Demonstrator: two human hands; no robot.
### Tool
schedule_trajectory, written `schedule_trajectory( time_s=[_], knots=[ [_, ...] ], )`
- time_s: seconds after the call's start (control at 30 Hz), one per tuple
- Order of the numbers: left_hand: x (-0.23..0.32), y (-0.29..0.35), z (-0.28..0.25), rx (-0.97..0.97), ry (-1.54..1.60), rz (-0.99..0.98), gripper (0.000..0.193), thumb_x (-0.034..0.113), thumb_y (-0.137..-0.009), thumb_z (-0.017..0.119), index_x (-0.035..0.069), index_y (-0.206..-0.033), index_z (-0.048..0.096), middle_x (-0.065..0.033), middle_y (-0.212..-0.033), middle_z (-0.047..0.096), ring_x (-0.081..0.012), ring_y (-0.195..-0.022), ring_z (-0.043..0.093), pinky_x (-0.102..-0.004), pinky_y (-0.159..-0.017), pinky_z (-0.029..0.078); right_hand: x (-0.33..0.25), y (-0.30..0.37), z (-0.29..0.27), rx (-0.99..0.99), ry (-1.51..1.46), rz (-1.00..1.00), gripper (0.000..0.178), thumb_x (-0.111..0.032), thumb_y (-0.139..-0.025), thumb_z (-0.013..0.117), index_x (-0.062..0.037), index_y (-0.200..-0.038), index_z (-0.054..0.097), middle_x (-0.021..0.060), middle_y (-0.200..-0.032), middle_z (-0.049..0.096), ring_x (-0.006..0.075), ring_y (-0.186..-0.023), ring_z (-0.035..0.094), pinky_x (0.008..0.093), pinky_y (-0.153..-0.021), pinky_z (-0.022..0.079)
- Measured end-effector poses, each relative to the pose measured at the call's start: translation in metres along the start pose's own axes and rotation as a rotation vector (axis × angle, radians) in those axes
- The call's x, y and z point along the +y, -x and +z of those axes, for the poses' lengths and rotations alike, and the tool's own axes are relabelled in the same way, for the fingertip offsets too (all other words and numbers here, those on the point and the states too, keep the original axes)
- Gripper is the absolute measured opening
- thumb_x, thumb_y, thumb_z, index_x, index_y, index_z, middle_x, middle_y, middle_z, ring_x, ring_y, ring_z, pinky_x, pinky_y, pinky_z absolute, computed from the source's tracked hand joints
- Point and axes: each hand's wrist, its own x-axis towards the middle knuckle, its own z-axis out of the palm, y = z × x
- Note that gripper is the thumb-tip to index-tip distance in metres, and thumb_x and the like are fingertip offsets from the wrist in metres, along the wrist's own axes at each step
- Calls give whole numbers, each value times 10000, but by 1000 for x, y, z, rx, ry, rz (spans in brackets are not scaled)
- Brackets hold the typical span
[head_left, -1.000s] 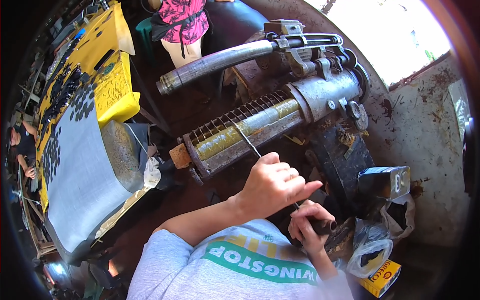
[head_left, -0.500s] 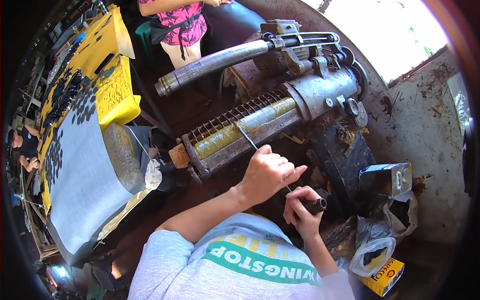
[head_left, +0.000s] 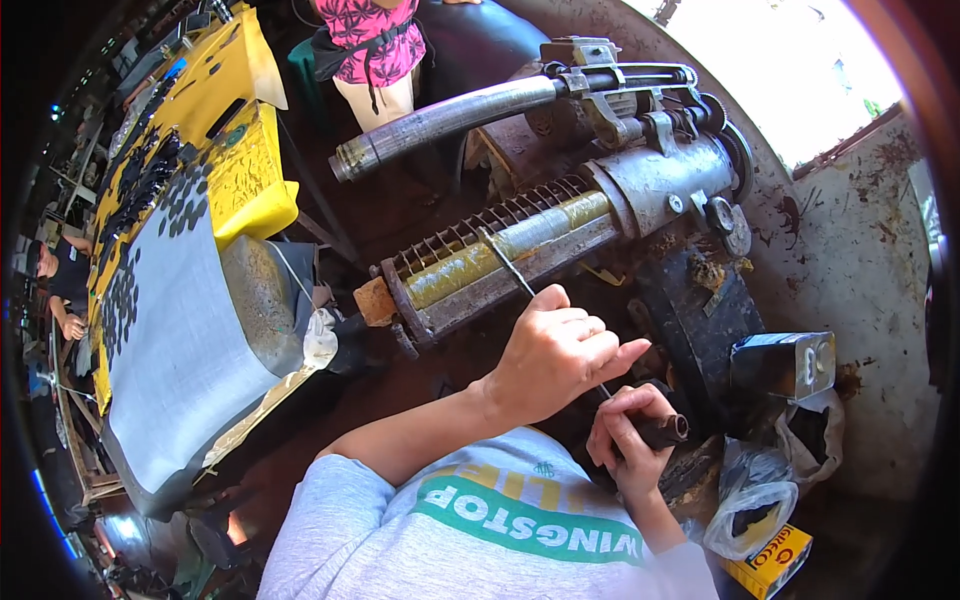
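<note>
A thin metal rod tool (head_left: pixel 510 265) with a dark handle (head_left: pixel 662 432) runs at a slant from my hands to a machine. My left hand (head_left: pixel 556 358) is closed around the shaft, thumb stretched along it toward the handle. Around the handle is my right hand (head_left: pixel 630 430), fingers curled, the handle's end sticking out past it. The rod's far tip rests at the upper edge of a yellow-coated metal roller (head_left: pixel 460 275), beside a row of rusty spring-like coils (head_left: pixel 490 217). Whether the tip is hooked is too small to tell.
The machine's grey cylinder body (head_left: pixel 665 180) and a long metal tube (head_left: pixel 450 122) lie beyond. Left stands a table with grey sheet (head_left: pixel 185 320) and dark discs. At right are a metal can (head_left: pixel 785 362), plastic bag (head_left: pixel 745 510) and yellow box (head_left: pixel 770 562). Two people are nearby.
The machine has shifted slightly right and up in the picture. Both hands have drawn a little away from the roller, still gripping the tool.
</note>
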Motion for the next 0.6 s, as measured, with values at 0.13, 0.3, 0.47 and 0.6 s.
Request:
schedule_trajectory(
  time_s=[0.13,0.3,0.47,0.6],
  knots=[
    [-17,9,9,-136,-29,-68,413,242,-846,712,122,-513,498,-1,-483,497,-176,-455,496,-328,-576,349,8,-8,-7,84,-113,238,56,4,-928,518,23,-953,564,90,-637,544,72,-359,370,228,-348,317],
    [2,-1,1,-49,-28,0,424,268,-867,683,117,-509,516,-11,-484,509,-189,-452,497,-333,-564,351,-8,4,-3,5,-282,210,82,-26,-933,507,5,-996,549,111,-649,543,74,-350,340,231,-343,312],
    [-18,10,17,-196,-59,-35,447,318,-890,646,116,-508,534,-23,-492,530,-202,-461,517,-336,-568,367,13,-10,-24,158,-592,488,135,-47,-932,474,-24,-1022,572,111,-702,547,69,-341,290,225,-343,305],
    [-6,6,10,-175,-71,-37,449,325,-893,640,111,-510,545,-25,-489,534,-204,-457,513,-336,-564,372,-2,-5,-24,14,-804,517,181,-17,-921,452,-24,-1033,593,109,-716,554,71,-337,311,219,-336,309]
  ],
)
